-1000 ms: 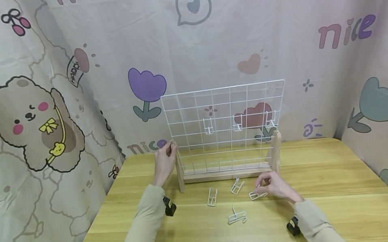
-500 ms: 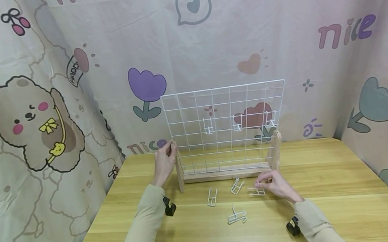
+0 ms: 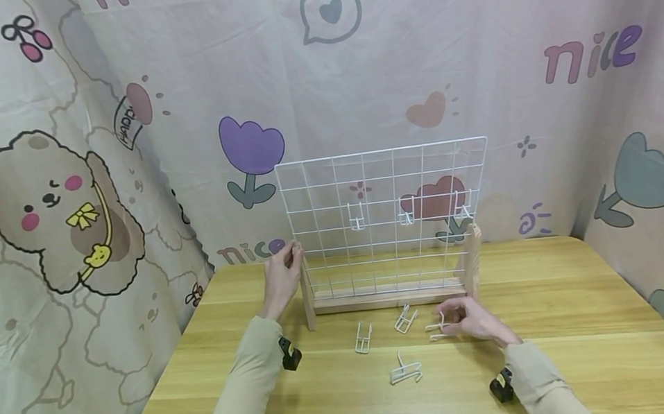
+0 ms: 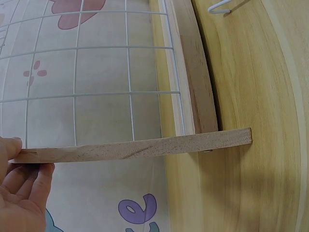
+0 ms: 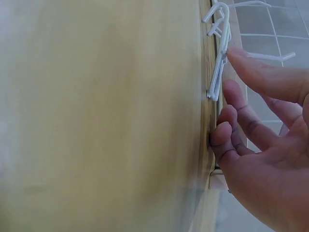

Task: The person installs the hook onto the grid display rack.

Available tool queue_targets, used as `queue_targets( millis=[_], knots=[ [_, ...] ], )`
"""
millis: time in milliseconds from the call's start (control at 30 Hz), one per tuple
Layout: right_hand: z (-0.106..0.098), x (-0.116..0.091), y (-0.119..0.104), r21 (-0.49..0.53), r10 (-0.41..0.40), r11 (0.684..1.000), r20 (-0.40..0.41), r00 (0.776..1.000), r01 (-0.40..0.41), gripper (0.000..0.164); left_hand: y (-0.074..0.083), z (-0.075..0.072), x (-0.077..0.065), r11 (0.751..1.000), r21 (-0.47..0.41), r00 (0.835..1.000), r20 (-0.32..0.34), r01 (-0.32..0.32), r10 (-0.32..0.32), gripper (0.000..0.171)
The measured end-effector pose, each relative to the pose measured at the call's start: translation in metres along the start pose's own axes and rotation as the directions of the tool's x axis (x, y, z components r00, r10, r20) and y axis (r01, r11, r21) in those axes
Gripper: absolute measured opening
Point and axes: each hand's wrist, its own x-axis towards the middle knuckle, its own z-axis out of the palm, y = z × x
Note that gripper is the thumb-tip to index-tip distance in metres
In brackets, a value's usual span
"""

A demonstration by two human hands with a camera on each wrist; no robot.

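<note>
In the head view, my left hand grips the top of the left wooden upright of a stand, thumb on one side and fingers on the other. The stand carries a white wire grid panel. Just in front of its right end, my right hand pinches a white wire hook low over the table. In the right wrist view the thumb lies against the hook's frame, and part of the hook is hidden behind the fingers. Its prongs point left in the head view.
Loose white hooks lie on the wooden table: a left hook, a middle hook and a front hook. Three hooks hang on the grid, one being the leftmost hung hook. A printed curtain stands behind.
The hook at my right hand has turned so its prongs point left, and the fingers now close around its frame. The left hand keeps its place on the upright.
</note>
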Motion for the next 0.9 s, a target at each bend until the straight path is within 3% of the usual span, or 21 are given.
queue_targets(
  millis=[233,467,900],
  knots=[
    [-0.0019,0.0005,0.0061,-0.040,0.027,0.999,0.025,0.999,-0.026,0.035,0.0007,-0.0001,-0.0008,1.000,-0.001,1.000,-0.001,-0.003,0.003,0.040],
    [-0.0031,-0.0003,0.0066,0.012,0.056,0.998,0.045,0.997,-0.056,0.032,0.0011,-0.0005,-0.0006,1.000,0.000,1.000,-0.008,-0.013,0.013,0.040],
    [-0.0051,-0.0011,0.0045,-0.023,0.012,1.000,0.065,0.998,-0.011,0.024,0.0020,-0.0005,-0.0004,1.000,0.003,1.000,-0.006,0.000,0.000,0.041]
  ],
)
